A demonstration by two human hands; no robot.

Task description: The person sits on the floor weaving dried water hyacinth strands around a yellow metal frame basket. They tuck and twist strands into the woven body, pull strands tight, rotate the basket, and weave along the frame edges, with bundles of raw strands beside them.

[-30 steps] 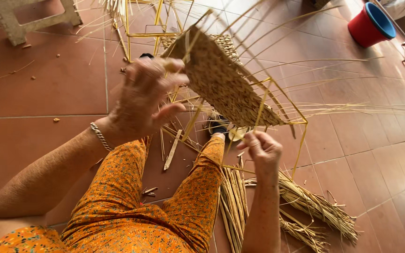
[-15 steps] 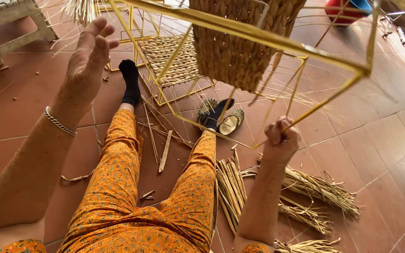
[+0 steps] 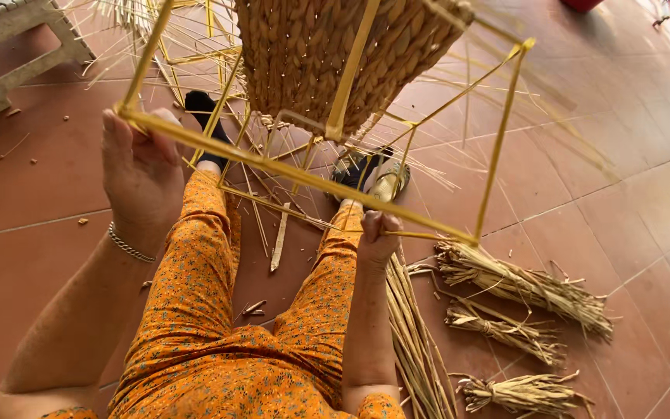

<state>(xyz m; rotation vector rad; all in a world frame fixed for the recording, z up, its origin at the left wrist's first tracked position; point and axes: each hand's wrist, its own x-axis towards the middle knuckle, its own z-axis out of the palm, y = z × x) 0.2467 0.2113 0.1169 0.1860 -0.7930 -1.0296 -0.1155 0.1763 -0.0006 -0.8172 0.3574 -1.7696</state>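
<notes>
Terracotta tiled floor [image 3: 606,194] in daylight, pale plastic stool [image 3: 17,46] at far left

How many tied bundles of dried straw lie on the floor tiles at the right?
3: a large straw bundle nearest the yellow frame, a smaller one below it, and a third by the bottom edge. Others may lie out of view.

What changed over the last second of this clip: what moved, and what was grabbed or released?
The left hand, open in the air before, has taken hold of the yellow frame. The frame with its woven basket has tipped up and come nearer. The right hand keeps its grip on the frame's near bar. The straw bundles on the floor lie as before.
</notes>
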